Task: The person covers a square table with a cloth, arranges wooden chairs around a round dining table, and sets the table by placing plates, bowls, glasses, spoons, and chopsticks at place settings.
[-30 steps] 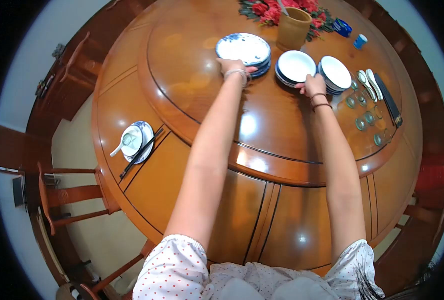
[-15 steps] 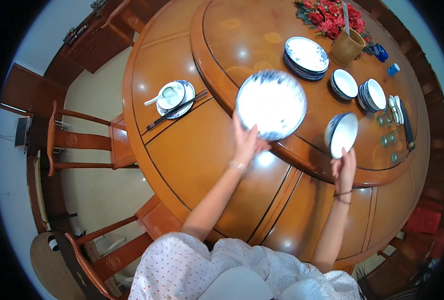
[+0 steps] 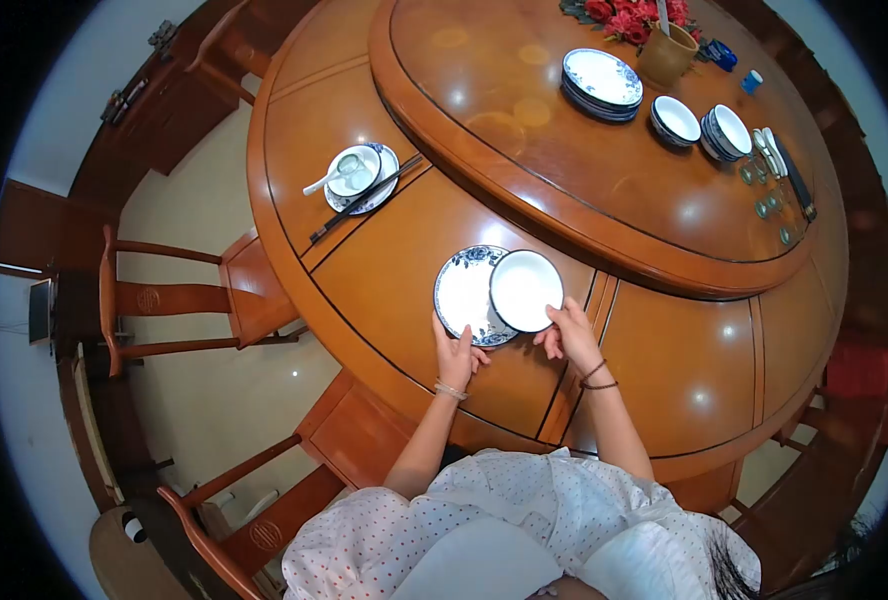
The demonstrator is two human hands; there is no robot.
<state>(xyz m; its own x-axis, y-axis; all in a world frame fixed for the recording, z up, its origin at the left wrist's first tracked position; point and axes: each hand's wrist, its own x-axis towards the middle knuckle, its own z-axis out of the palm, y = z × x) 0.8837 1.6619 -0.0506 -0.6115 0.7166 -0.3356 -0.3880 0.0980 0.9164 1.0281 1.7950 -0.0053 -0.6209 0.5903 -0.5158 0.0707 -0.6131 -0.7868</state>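
Observation:
My left hand (image 3: 456, 358) grips the near edge of a blue-and-white plate (image 3: 461, 290), thumb on its rim and fingers underneath. In my right hand (image 3: 574, 333) is a white bowl (image 3: 526, 291) with a dark rim, pinched at its right edge. The bowl overlaps the right part of the plate and hides it there. Both pieces are over the near part of the wooden table (image 3: 384, 285); whether the bowl touches the plate I cannot tell.
Left of the plate is a place setting with a saucer (image 3: 384, 190), bowl (image 3: 361, 160), spoon (image 3: 322, 184) and chopsticks (image 3: 364, 200). The raised turntable (image 3: 524, 190) carries a plate stack (image 3: 604, 85), bowls (image 3: 676, 120), glasses (image 3: 761, 208), a brown pot (image 3: 667, 58) and red flowers (image 3: 624, 20).
Both hands have come from the turntable's edge toward my body. The plate has moved down and left, and the bowl has moved left until it overlaps the plate in view.

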